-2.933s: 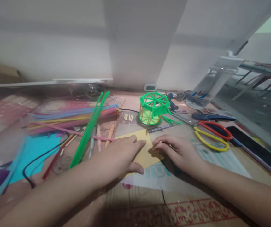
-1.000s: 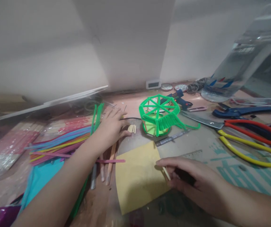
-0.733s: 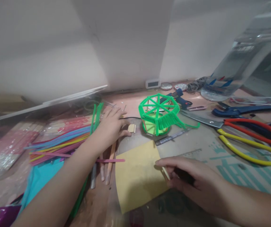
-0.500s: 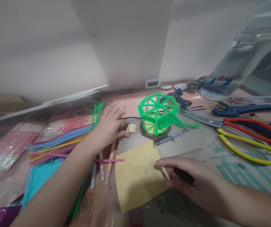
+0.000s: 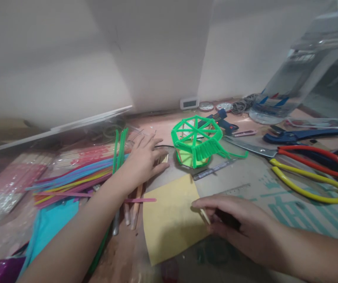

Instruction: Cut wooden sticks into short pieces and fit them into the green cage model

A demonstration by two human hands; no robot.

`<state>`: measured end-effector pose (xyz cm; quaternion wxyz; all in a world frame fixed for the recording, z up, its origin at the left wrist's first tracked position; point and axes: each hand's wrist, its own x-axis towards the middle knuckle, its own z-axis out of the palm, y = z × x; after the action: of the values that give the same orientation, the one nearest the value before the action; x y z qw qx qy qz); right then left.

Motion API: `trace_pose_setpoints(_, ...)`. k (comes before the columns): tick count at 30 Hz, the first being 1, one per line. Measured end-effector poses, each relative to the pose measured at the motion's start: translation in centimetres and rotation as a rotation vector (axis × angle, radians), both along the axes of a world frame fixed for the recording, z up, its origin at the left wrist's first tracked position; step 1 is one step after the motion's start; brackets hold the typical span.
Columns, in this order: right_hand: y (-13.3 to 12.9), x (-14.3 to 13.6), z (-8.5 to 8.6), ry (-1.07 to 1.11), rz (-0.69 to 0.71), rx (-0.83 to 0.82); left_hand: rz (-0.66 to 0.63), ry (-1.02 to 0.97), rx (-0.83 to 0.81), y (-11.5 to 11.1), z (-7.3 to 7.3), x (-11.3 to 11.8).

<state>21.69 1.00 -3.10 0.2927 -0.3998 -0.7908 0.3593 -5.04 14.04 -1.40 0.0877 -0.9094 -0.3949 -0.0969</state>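
Observation:
My left hand [image 5: 145, 157] reaches out with fingers apart, over a small row of short wooden sticks [image 5: 165, 158] that it partly covers. Between the thumb and fingers of my right hand [image 5: 230, 218] is a short wooden stick [image 5: 205, 216], above the right edge of a yellow paper sheet [image 5: 171, 220]. Beyond the paper stands a green octagonal frame [image 5: 196, 143] that looks made of fuzzy pipe cleaners, with a spoked top and a loose strand curling to the right.
Colourful pipe cleaners [image 5: 74, 181] and bagged wooden sticks [image 5: 18, 177] lie at left. Large scissors [image 5: 275, 153] with red and yellow handles lie at right, near a blue-handled tool [image 5: 304, 136]. Behind are a blue glue gun [image 5: 224, 124] and a clear water container [image 5: 289, 86].
My left hand has moved slightly right, now covering more of the row of short sticks. My right hand stays almost in place with its stick.

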Motion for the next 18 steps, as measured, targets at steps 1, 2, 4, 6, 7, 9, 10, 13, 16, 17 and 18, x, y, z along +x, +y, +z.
trace_pose_setpoints(1,0.0,0.0,0.0,-0.005,0.000,0.000,-0.002,0.002,-0.001,0.0,0.1,0.0)
trace_pose_setpoints(2,0.0,0.0,0.0,-0.011,0.000,-0.001,-0.002,0.006,-0.005,0.0,0.3,0.0)
trace_pose_setpoints(4,-0.1,0.0,0.0,-0.015,0.000,0.000,0.005,0.029,-0.027,0.0,0.8,-0.3)
trace_pose_setpoints(6,-0.1,0.0,0.0,-0.013,0.006,0.007,0.014,0.064,-0.047,0.1,1.3,-0.9)
trace_pose_setpoints(7,-0.1,0.1,0.0,-0.010,0.009,0.010,0.017,0.083,-0.051,0.2,1.6,-1.3)
trace_pose_setpoints(9,-0.1,0.1,-0.1,-0.003,0.004,0.013,0.025,0.106,-0.046,0.4,1.9,-2.1)
trace_pose_setpoints(10,-0.1,0.0,-0.1,-0.002,0.000,0.012,0.028,0.107,-0.041,0.6,1.9,-2.4)
trace_pose_setpoints(13,-0.1,0.0,-0.1,-0.004,-0.009,0.009,0.019,0.091,-0.048,0.9,1.7,-2.8)
trace_pose_setpoints(16,-0.1,-0.1,0.0,-0.009,-0.010,0.026,0.005,0.078,-0.060,1.0,1.4,-2.4)
trace_pose_setpoints(17,-0.1,-0.1,0.0,-0.006,-0.009,0.034,0.008,0.074,-0.063,1.0,1.3,-2.3)
trace_pose_setpoints(18,-0.1,-0.1,0.0,-0.001,-0.009,0.043,0.014,0.071,-0.065,1.0,1.3,-2.2)
